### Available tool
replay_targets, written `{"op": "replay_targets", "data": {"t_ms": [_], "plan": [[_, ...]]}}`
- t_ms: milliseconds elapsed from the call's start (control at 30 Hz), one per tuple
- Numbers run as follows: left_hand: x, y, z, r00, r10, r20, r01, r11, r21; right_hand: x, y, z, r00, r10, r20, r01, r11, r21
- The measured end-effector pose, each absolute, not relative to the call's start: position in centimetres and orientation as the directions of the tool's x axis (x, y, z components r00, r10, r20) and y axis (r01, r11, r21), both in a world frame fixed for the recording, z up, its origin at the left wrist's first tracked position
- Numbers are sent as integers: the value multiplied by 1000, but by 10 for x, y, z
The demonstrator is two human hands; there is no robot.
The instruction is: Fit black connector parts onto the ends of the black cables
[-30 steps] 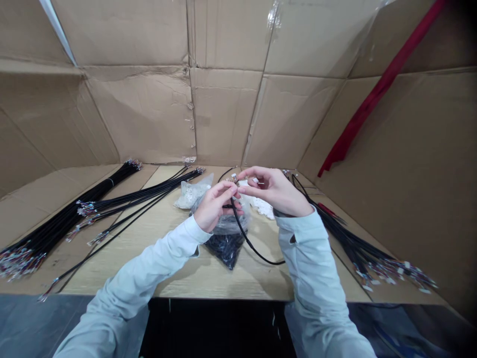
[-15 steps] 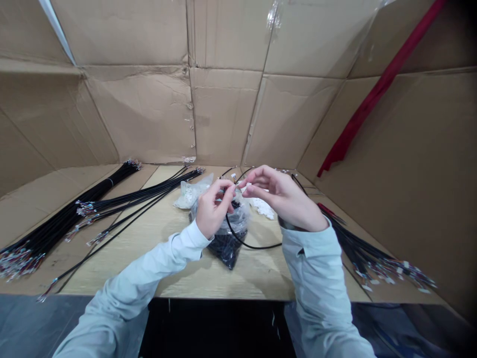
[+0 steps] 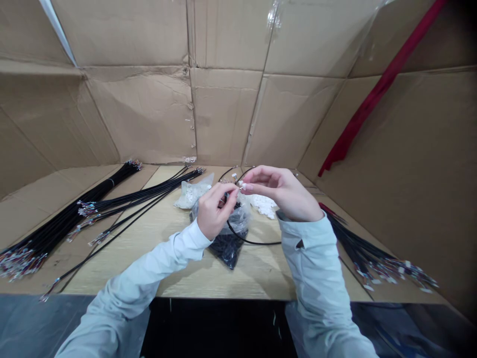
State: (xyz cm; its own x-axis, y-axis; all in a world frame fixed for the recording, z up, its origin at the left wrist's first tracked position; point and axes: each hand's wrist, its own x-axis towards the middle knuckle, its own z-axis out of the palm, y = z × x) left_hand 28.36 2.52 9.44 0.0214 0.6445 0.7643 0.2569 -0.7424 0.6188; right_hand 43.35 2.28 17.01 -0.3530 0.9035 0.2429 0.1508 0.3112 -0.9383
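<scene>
My left hand [image 3: 216, 209] pinches the wire end of a black cable [image 3: 257, 243], which loops down below the fingers and runs right behind my right sleeve. Between thumb and forefinger, my right hand [image 3: 285, 191] grips a small white connector [image 3: 241, 184] right at the left fingertips. Whether the wires sit inside the connector is too small to tell. Under the hands lies a clear plastic bag of black parts [image 3: 228, 248]. White connectors lie in a loose pile [image 3: 264, 205] behind my right hand, and another clear bag [image 3: 192, 193] holds small white pieces.
On the left lie a thick tied bundle of black cables [image 3: 74, 214] and a looser group of cables [image 3: 141, 200]. More cables with white connectors [image 3: 365, 248] lie at the right. Cardboard walls [image 3: 227, 114] enclose the back and sides; a red strip [image 3: 380, 92] hangs at the right.
The right fingertips have closed in on the left ones, and a white connector now shows between them. The cable loop has shifted slightly; the left hand has barely moved.
</scene>
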Motion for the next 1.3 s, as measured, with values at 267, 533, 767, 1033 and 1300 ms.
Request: {"op": "replay_targets", "data": {"t_ms": [267,533,767,1033,1300], "plan": [[283,25,93,-2,626,780,289,-746,599,434,22,171,-347,902,256,131,317,-939],[283,27,92,10,592,806,311,-768,560,435,24,170,-359,900,248,109,304,-946],[283,31,90,10,529,849,324,-804,498,433,23,171,-352,903,248,128,308,-943],[280,33,89,56,441,896,466,-805,367,428,20,171,-284,924,255,177,312,-933],[279,33,91,88,389,917,500,-813,297,427,21,169,-278,922,269,223,334,-916]]}}
